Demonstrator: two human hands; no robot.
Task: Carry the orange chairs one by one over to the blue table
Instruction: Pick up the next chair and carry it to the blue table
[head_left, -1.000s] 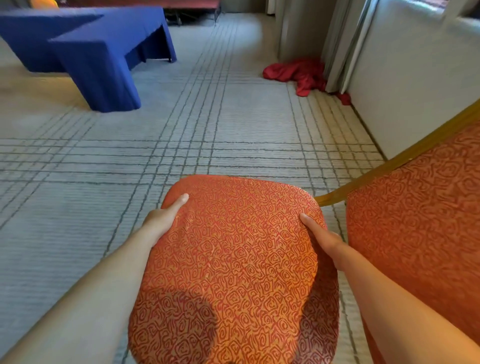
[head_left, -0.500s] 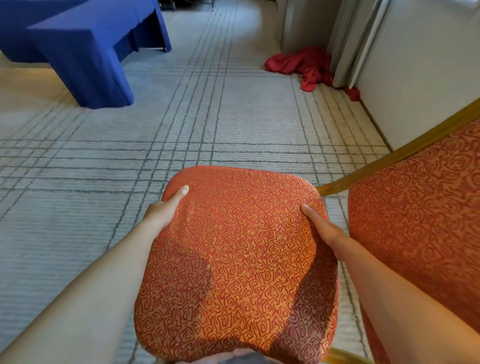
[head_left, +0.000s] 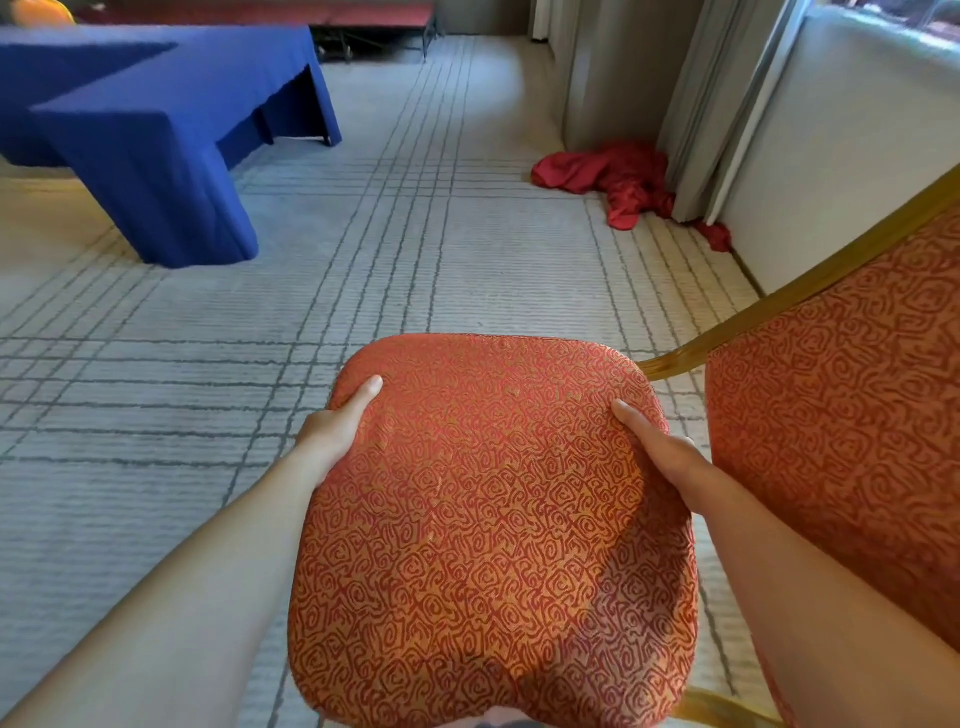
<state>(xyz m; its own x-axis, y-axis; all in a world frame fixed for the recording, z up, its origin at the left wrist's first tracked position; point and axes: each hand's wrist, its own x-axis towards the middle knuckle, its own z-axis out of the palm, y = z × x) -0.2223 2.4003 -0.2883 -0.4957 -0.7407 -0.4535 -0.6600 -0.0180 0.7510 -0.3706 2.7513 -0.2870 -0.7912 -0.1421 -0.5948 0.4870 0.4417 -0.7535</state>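
An orange patterned chair fills the lower middle of the view, its padded seat (head_left: 493, 530) facing up at me. My left hand (head_left: 337, 431) grips the seat's left edge, thumb on top. On the right edge, my right hand (head_left: 657, 452) holds the seat the same way. The chair's backrest (head_left: 852, 415), with its gold frame, stands up at the right. The blue table (head_left: 156, 140), draped to the floor in blue cloth, is at the upper left, some way off across the carpet.
Pale carpet with grey grid lines (head_left: 415, 260) stretches between me and the table. A red cloth (head_left: 618, 182) lies crumpled by grey curtains (head_left: 623, 73) at the right wall. A low red bench (head_left: 332, 13) runs along the far wall. Something orange (head_left: 39, 10) shows behind the table.
The view has tilted up again after dipping, so the blue table sits fuller in frame. Both hands keep the same grip on the seat.
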